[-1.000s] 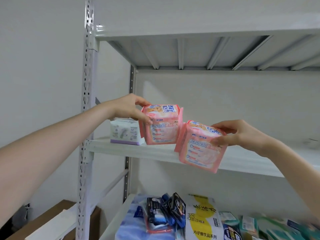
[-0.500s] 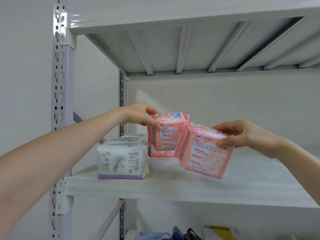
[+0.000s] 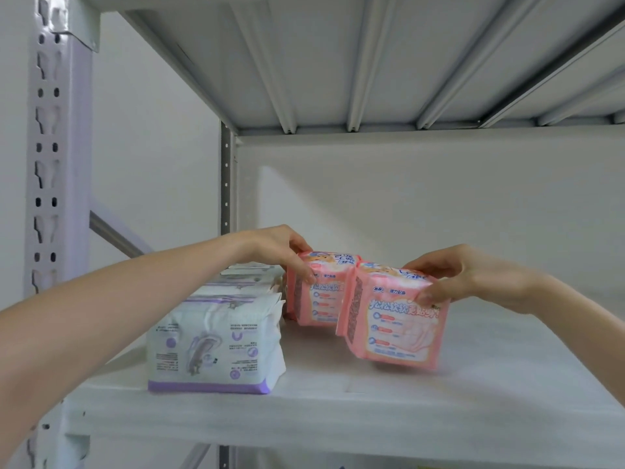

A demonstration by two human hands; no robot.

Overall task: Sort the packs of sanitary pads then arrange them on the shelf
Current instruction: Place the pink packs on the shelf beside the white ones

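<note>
Left hand [image 3: 280, 247] curled over the top of the rear pink pack [image 3: 323, 299], fingers across the top edge and thumb down the front face, pinching it. Right hand [image 3: 473, 275] clamped the same way on the top right corner of the front pink pack [image 3: 395, 326], thumb pressed on the printed face. Both packs soft and squarish, in pink plastic with blue lettering, a pale panel of listed points on the front and a darker gusset down the left side. Rear pack upright on the shelf [image 3: 338, 411], just beside the white-and-purple packs [image 3: 216, 343]. Front pack nearer the camera, overlapping the rear one on its right, tilted, its lower edge blurred and close above the board; cannot tell whether touching. Pink packs counted: two. White-and-purple packs in a row running back along the left end of the shelf: one plain in front, with a purple base band and a pad drawing, and at least two more behind, exact number unclear. Around: grey perforated upright [image 3: 54, 164] at the left, slimmer rear post [image 3: 226, 181], ribbed underside of the upper shelf [image 3: 338, 62] overhead, pale wall [image 3: 422, 204] behind. Left wrist in front of the far end of the white row, hiding part of it.
</note>
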